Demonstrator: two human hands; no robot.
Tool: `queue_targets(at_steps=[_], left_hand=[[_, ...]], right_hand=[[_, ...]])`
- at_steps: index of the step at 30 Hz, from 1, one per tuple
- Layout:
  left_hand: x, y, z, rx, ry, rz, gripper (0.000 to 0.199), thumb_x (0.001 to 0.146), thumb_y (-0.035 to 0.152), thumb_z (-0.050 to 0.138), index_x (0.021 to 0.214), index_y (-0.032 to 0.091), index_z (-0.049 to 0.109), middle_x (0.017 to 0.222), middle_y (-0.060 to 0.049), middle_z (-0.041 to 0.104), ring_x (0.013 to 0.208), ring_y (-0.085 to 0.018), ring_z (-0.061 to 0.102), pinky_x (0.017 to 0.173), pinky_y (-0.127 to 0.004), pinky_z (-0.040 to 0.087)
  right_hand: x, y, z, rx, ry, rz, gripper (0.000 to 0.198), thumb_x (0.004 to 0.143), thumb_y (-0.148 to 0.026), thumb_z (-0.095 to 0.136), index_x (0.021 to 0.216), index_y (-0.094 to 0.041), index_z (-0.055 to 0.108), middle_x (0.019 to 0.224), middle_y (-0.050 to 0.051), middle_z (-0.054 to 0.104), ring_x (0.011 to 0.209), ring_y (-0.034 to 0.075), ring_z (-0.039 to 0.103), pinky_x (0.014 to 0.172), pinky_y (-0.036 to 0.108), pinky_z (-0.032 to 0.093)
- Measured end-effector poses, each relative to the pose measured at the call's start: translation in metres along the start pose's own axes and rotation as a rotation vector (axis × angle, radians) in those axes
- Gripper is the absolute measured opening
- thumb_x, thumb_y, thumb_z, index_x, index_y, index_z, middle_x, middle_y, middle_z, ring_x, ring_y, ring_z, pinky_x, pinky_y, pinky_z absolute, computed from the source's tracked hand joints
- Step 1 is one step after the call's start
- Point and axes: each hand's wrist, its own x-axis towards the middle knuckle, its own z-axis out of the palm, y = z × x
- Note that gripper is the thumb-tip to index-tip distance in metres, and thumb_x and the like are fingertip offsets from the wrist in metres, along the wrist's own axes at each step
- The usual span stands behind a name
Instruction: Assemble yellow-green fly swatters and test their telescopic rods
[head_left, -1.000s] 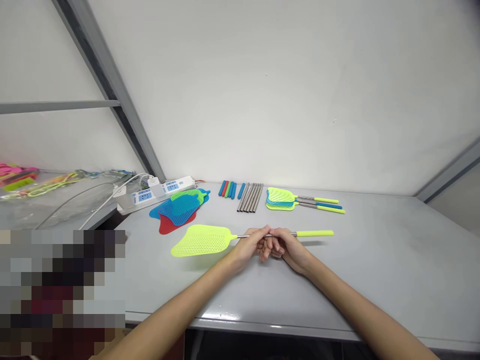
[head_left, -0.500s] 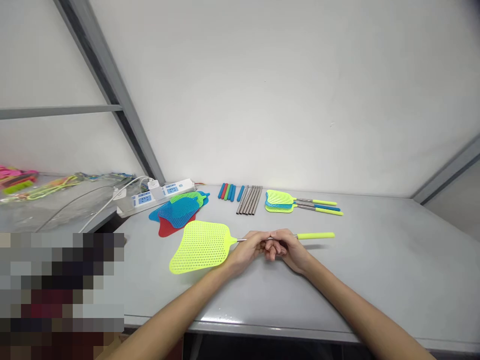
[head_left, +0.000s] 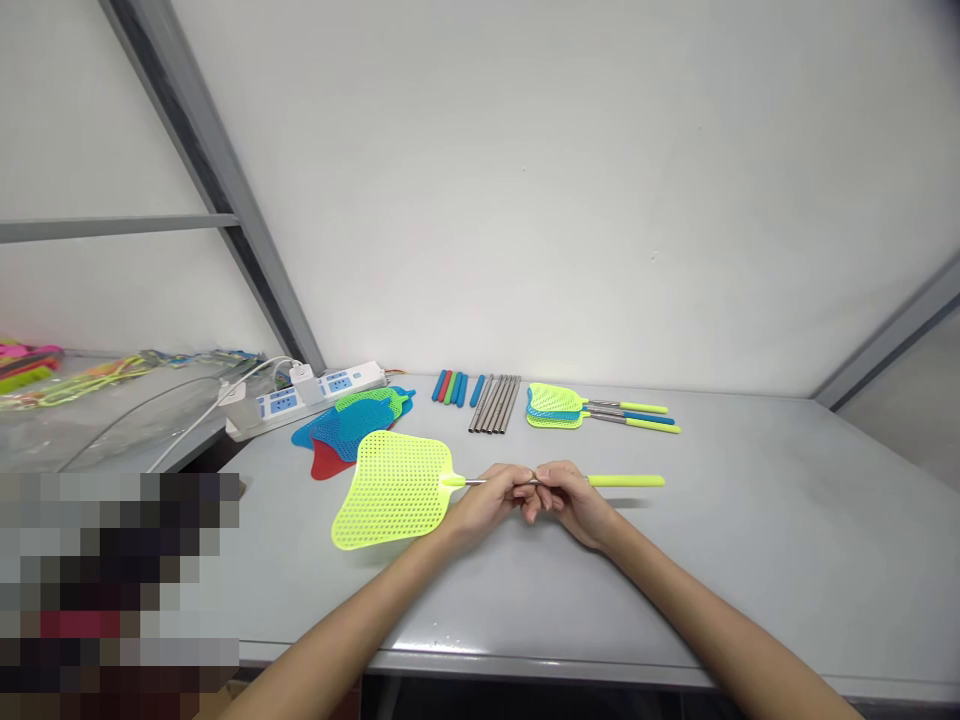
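Note:
A yellow-green fly swatter [head_left: 397,490] is held level above the table, its mesh head to the left and its handle sleeve to the right. My left hand [head_left: 495,498] is closed on the thin metal rod near the swatter head. My right hand [head_left: 574,500] grips the same rod close to the sleeve, the two thumbs almost meeting. The fingers hide the rod's middle stretch. Behind my hands lie several metal tubes [head_left: 495,404] side by side. Just left of them are several coloured sleeves [head_left: 448,388], blue, red and green.
Swatters with rods and handles [head_left: 555,405] lie stacked at the back right. Loose mesh heads [head_left: 352,430] in blue, green and red overlap on the left, beside a white power strip [head_left: 307,400] with cables. The grey table [head_left: 750,530] meets a white wall. A pixelated area covers the lower left.
The whole view has shifted slightly. Both hands stay on the rod, with the thumbs a little closer together and the swatter head slightly tilted.

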Motion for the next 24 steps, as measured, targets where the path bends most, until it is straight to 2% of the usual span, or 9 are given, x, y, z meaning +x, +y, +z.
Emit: queue_targets(at_steps=[5, 11, 17, 24], left_hand=[[0.0002, -0.0019, -0.0014, -0.02, 0.009, 0.028, 0.03, 0.077, 0.022, 0.031, 0.05, 0.016, 0.044, 0.047, 0.0, 0.046, 0.057, -0.013, 0.044, 0.071, -0.028, 0.034], [0.0024, -0.0053, -0.0039, -0.06, 0.04, 0.045, 0.029, 0.076, 0.02, 0.03, 0.048, 0.019, 0.031, 0.044, 0.002, 0.041, 0.054, -0.012, 0.038, 0.068, -0.027, 0.034], [0.0038, -0.0072, -0.0019, -0.082, 0.074, 0.025, 0.031, 0.077, 0.024, 0.034, 0.046, 0.018, 0.034, 0.044, 0.002, 0.039, 0.054, -0.012, 0.038, 0.072, -0.028, 0.033], [0.0055, -0.005, 0.0008, -0.11, 0.103, 0.049, 0.032, 0.076, 0.024, 0.034, 0.045, 0.017, 0.037, 0.043, 0.002, 0.037, 0.051, -0.011, 0.036, 0.068, -0.027, 0.033]], right_hand=[[-0.0007, -0.0018, 0.0007, -0.025, 0.007, -0.013, 0.031, 0.071, -0.019, 0.045, 0.041, -0.015, 0.042, 0.039, -0.005, 0.028, 0.045, 0.014, 0.049, 0.055, 0.026, 0.029], [0.0008, -0.0009, 0.0011, 0.134, 0.064, -0.015, 0.029, 0.07, -0.017, 0.044, 0.042, -0.016, 0.038, 0.043, -0.005, 0.026, 0.046, 0.01, 0.034, 0.055, 0.026, 0.029], [-0.0004, -0.0015, 0.0029, 0.233, 0.088, 0.002, 0.027, 0.068, -0.015, 0.042, 0.041, -0.017, 0.039, 0.043, -0.004, 0.026, 0.048, 0.011, 0.031, 0.055, 0.027, 0.03], [0.0016, -0.0028, 0.0051, 0.346, 0.163, -0.025, 0.027, 0.066, -0.015, 0.042, 0.039, -0.017, 0.039, 0.042, -0.003, 0.025, 0.047, 0.011, 0.026, 0.052, 0.025, 0.029]])
